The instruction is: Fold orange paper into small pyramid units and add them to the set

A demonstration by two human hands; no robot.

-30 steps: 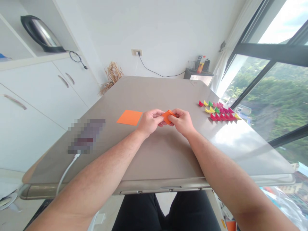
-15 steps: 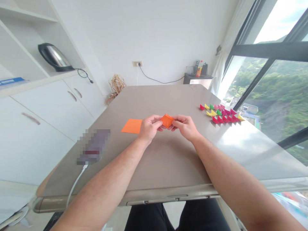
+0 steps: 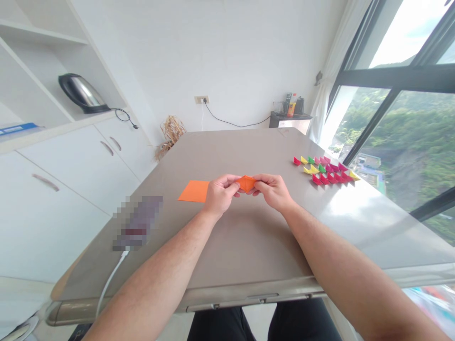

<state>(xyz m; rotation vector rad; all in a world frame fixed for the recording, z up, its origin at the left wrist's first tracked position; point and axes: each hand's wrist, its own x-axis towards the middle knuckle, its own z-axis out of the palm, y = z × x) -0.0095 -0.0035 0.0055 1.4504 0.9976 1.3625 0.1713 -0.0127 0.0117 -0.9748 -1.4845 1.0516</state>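
Both hands pinch one folded orange paper piece point(image 3: 246, 183) just above the table point(image 3: 249, 246): left hand point(image 3: 221, 193) grips its left end, right hand point(image 3: 272, 191) its right end. Flat orange sheet point(image 3: 194, 191) lies just left of the left hand; small colored folded pieces point(image 3: 325, 169) sit well right.

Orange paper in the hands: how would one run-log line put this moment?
left hand: pinching folded orange paper | right hand: pinching same | flat orange sheet: on table | folded pieces: right side
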